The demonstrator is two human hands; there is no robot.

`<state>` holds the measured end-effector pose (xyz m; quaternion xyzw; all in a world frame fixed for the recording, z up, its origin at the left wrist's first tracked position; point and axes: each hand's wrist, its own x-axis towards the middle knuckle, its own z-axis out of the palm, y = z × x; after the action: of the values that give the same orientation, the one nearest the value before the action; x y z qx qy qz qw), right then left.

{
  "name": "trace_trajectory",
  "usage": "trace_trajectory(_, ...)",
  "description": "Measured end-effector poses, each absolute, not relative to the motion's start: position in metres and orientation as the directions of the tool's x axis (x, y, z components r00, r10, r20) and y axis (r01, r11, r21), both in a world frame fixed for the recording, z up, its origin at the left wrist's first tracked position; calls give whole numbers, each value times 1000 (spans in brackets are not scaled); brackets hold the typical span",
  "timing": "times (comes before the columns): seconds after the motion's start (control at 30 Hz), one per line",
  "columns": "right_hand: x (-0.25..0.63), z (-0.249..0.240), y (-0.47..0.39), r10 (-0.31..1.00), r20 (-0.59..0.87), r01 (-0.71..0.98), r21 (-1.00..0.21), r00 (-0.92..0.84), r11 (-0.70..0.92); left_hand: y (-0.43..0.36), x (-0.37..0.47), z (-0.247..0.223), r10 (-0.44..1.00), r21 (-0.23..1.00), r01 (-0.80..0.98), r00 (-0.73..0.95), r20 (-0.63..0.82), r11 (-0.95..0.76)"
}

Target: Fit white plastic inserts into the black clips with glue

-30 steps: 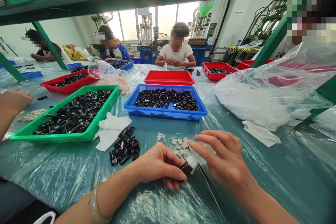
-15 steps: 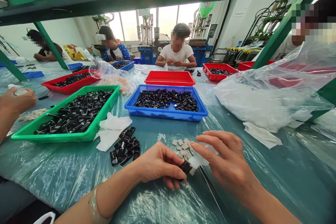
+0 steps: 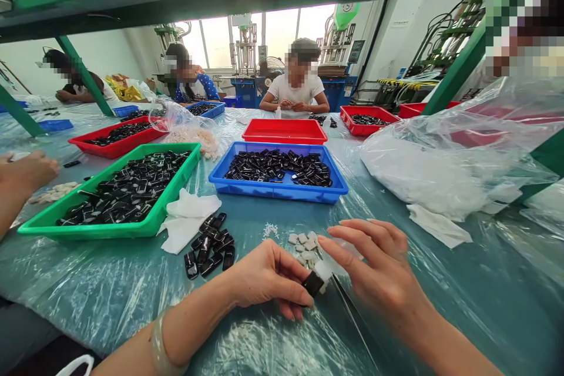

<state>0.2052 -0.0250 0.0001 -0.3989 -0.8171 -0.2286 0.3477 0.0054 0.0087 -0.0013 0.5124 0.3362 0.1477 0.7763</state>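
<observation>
My left hand (image 3: 279, 279) pinches a small black plastic part (image 3: 312, 284) between thumb and fingers, low in the middle of the view. To its right, my right hand (image 3: 379, 264) has its fingers spread around a translucent white piece (image 3: 346, 255), partly hidden behind them; its tip is beside the black part. Metal tweezers (image 3: 352, 311) show below my right hand. White square pads (image 3: 303, 242) and tiny white bits (image 3: 271, 230) lie just beyond. A pile of black parts (image 3: 211, 247) sits left of my left hand.
A green tray (image 3: 110, 232) and a blue tray (image 3: 277, 189) hold black parts. Behind is a red tray (image 3: 285, 132). A white cloth (image 3: 189, 211) touches the green tray. Plastic bags (image 3: 436, 158) lie at right. A neighbour's hands (image 3: 30, 170) show at left; several people sit around the table.
My hands have barely moved; the black part is tilted slightly differently and the white piece beside it looks smaller. At left, the neighbour's hands have shifted a little.
</observation>
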Motion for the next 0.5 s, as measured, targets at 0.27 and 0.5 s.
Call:
trace_trajectory(0.27,202,3,-26,494,763,811,67,-417,582,9,5,-2,569,892,117,732,-375,437)
trace_trajectory(0.5,206,9,-24,491,748,787,66,-447,614,10,3,-3,587,909,92,736,-337,406)
